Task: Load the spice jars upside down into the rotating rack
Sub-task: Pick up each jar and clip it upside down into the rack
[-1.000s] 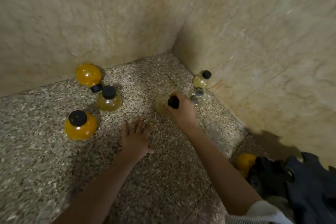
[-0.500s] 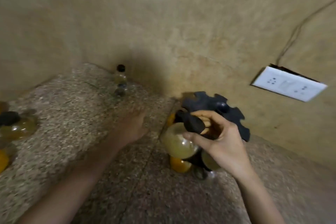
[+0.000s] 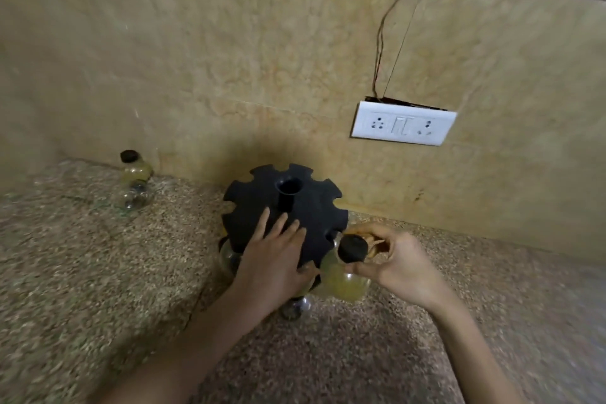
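The black rotating rack (image 3: 308,207) stands on the speckled counter by the wall, with notches round its top disc and a central tube. My left hand (image 3: 275,256) lies flat on the disc's near side, fingers spread. My right hand (image 3: 396,261) grips a round yellowish spice jar (image 3: 342,280) with a black cap (image 3: 352,249), held at the rack's right edge, cap upward and tilted. Another jar (image 3: 228,257) hangs under the rack's left side, partly hidden. A glass piece (image 3: 295,307) shows beneath the rack.
Two small jars (image 3: 132,180) stand stacked against the wall at the left, the upper one black-capped. A white socket plate (image 3: 403,123) with a dangling wire is on the tiled wall, right of the rack. Speckled stone counter (image 3: 98,272) spreads around.
The view swung from the counter corner to the rack. My right hand carried the jar from the counter to the rack's right edge. My left hand moved onto the rack's top.
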